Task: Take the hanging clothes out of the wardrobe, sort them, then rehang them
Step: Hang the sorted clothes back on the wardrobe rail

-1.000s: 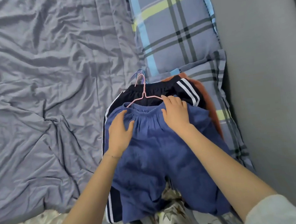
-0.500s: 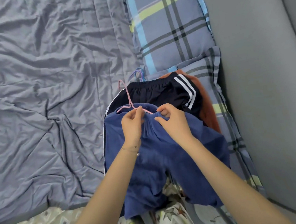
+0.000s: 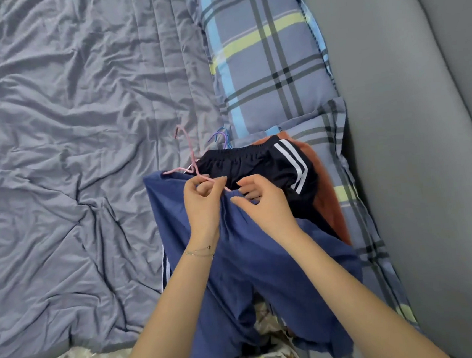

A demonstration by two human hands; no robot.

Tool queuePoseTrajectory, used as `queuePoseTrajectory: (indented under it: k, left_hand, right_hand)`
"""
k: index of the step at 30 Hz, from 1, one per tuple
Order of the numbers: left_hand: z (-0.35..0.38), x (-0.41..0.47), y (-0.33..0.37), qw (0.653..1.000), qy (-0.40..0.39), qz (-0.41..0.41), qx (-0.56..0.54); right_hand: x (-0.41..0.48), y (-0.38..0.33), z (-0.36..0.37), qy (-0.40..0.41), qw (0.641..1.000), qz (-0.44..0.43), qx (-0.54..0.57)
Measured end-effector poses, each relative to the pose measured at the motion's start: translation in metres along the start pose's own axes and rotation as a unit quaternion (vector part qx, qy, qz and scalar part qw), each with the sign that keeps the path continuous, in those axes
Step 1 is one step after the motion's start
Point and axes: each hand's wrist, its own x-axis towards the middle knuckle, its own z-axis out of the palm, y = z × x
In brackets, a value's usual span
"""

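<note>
Right now the blue shorts (image 3: pixel 251 264) lie on the bed (image 3: pixel 66 137) toward 5 o'clock, atop black striped shorts (image 3: pixel 262 162) that peek out at 1 o'clock. The left grip (image 3: pixel 203 208) pinches the pink hanger (image 3: pixel 189 154) at its neck, hook pointing to 11 o'clock. The right grip (image 3: pixel 263 205) pinches the blue waistband. The shorts look light, soft and floppy, so the waistband is the best hold. The thin hanger seems stiff and probably slippery.

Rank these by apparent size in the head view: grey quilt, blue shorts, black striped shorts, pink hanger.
1. grey quilt
2. blue shorts, nearer the camera, yet plainly smaller
3. black striped shorts, partly covered; visible part only
4. pink hanger
</note>
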Motion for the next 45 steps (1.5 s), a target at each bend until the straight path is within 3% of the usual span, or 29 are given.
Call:
queuePoseTrajectory:
  k: [4, 10, 15, 18, 22, 26, 38, 45]
  left_hand:
    - [-0.013, 0.009, -0.027, 0.998, 0.037, -0.041, 0.015]
    - [-0.022, 0.016, -0.053, 0.997, 0.055, -0.044, 0.044]
    - [-0.021, 0.020, -0.061, 0.997, 0.052, -0.029, 0.049]
    - [-0.021, 0.020, -0.065, 0.998, 0.048, -0.025, 0.039]
    - [-0.019, 0.017, -0.068, 0.998, 0.046, -0.025, 0.033]
    - [-0.017, 0.015, -0.065, 0.998, 0.047, -0.025, 0.028]
    - [-0.020, 0.008, -0.058, 0.999, 0.043, -0.017, 0.029]
    - [-0.038, -0.010, -0.053, 0.998, 0.048, -0.029, 0.035]
  right_hand:
    - [0.041, 0.024, -0.015, 0.004, 0.991, -0.039, -0.128]
    - [0.104, 0.046, -0.042, -0.002, 0.931, -0.098, -0.351]
    - [0.126, 0.065, -0.056, -0.045, 0.883, -0.040, -0.466]
    - [0.133, 0.072, -0.058, -0.059, 0.887, 0.004, -0.457]
    - [0.135, 0.073, -0.057, -0.013, 0.931, -0.003, -0.365]
    - [0.126, 0.070, -0.052, -0.019, 0.964, 0.056, -0.258]
    - [0.117, 0.046, -0.019, -0.102, 0.895, 0.020, -0.434]
    - [0.102, 0.044, -0.006, -0.140, 0.883, 0.079, -0.441]
